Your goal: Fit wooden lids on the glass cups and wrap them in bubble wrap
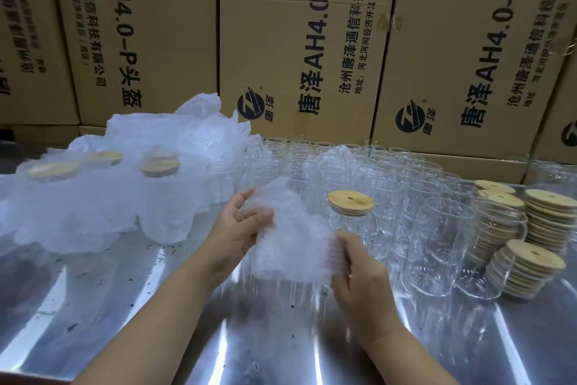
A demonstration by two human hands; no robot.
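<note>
— While both hands are raised over the table (pixel 156 306), what does each one hold?

— Entry 1. Left hand (pixel 240 225) grips the left edge of a bubble wrap sheet (pixel 290 241), thumb up, fingers curled against the plastic. Right hand (pixel 359 272) grips the sheet's lower right edge, fingers folded over it, back of the hand toward the camera.

— Where does the sheet sit relative to them?

— Between the two hands, bunched, lifted off the metal table and in front of the glassware. The sheet is blurred, so I cannot tell whether a cup is inside it.

— And the cups?

— Entry 2. Glass cups (pixel 390 185) stand open in close rows behind and to the right of the hands. One lidded cup (pixel 351 225) stands just beyond the right hand, near the sheet's right edge. Its wooden lid (pixel 350 203) lies flat on the rim, with a small hole showing near the centre.

— Spare lids?

— Entry 3. Lid stacks (pixel 549 216) stand at the table's right side, just beside the outermost cups and well apart from the right hand. The nearest stack leans.

— Left side?

— Entry 4. Wrapped pile (pixel 109 197): a heap of bubble wrap with several wooden lids showing through the plastic. It lies left of the left hand, near it but not touching.

— Background?

— Cardboard boxes (pixel 296 41) with printed lettering are stacked along the table's far edge.
</note>
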